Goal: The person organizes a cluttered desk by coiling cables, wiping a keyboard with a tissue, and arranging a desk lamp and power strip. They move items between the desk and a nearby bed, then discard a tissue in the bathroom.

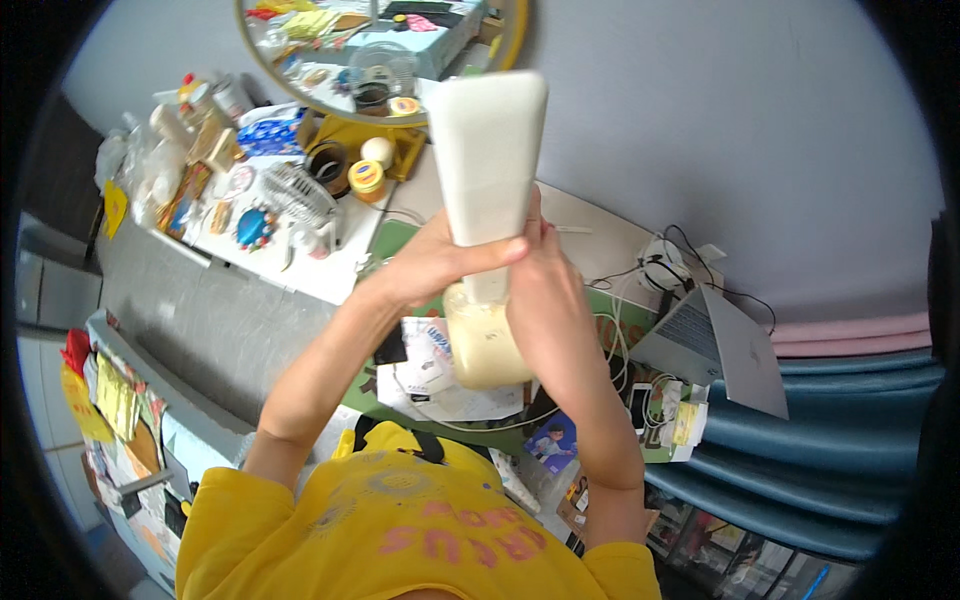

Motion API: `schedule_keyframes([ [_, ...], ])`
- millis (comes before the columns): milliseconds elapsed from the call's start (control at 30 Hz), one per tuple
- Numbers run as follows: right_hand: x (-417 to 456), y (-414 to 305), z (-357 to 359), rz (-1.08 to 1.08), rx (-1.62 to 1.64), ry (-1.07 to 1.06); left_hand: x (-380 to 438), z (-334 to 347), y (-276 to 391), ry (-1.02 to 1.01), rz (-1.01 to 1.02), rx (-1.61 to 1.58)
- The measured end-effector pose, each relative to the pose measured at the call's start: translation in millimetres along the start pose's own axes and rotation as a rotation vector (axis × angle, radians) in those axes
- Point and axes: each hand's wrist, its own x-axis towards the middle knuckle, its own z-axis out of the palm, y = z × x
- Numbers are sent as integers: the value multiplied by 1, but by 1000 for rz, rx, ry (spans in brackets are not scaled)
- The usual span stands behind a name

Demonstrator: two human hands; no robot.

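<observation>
Both hands hold a large white plastic object (489, 165) upright in front of me. It is broad at the top and tapers downward; its exact kind is unclear. Below its narrow end is a rounded, cream-yellow part (480, 349) that looks like a container. Whether the two are one piece, I cannot tell. My left hand (442, 259) wraps the narrow section, its thumb across the front. My right hand (544, 285) grips from the other side, near the join, and partly hides the cream-yellow part. Behind that part lie printed papers (416, 390) on a green mat (360, 401).
A laptop (705, 345) stands at the right beside tangled cables (619, 330) and a phone (641, 405). To the left, a white table (315, 274) carries a small fan (300, 195), a yellow-lidded jar (367, 180) and bags. A round mirror (300, 82) stands against the wall.
</observation>
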Motion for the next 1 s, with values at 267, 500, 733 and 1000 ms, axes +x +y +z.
schedule_keyframes([
  [267,-84,-70,-5,117,727,252,-101,-30,59,38,63,-4],
  [500,-67,-89,51,-19,718,5,-129,-76,89,165,18,-111],
  [733,-73,-90,72,-51,755,-140,-146,-108,90,383,-9,-354],
  [1000,-89,-50,100,-25,701,168,-167,-111,95,422,138,-277],
])
